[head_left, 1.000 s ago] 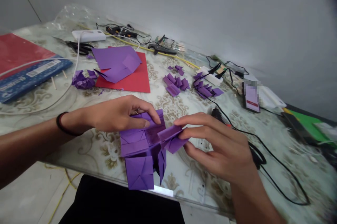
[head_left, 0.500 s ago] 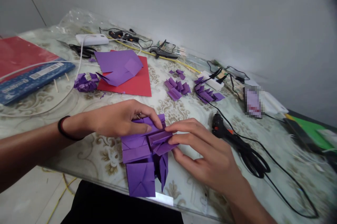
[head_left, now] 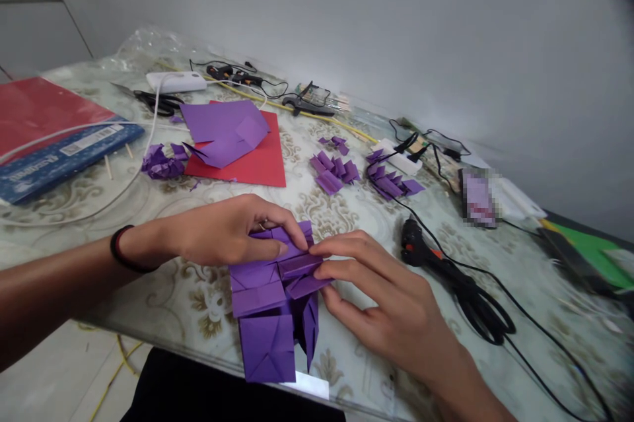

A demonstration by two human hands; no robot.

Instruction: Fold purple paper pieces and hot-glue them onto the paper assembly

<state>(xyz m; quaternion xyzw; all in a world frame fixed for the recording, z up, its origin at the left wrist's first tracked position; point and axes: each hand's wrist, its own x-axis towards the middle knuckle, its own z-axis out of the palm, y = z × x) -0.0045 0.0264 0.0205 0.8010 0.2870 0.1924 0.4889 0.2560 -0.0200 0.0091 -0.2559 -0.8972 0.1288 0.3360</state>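
In front of me at the table's near edge lies a folded purple paper model, built from several joined units with raised flaps. My left hand rests over its far side, index finger and thumb pressed on the folds. From the right, my right hand pinches a raised purple paper flap between thumb and fingers. The model's far left part is hidden under my left hand. Farther back are two clusters of small folded purple pieces.
Purple paper lies on a red sheet, beside crumpled purple paper and scissors. A black glue gun with its cord lies right of my hand. A power strip and a phone sit farther back.
The view has tilted slightly, so everything sits a little lower. The flap under my right fingers appears pressed slightly flatter. Both hands keep their places on the model.
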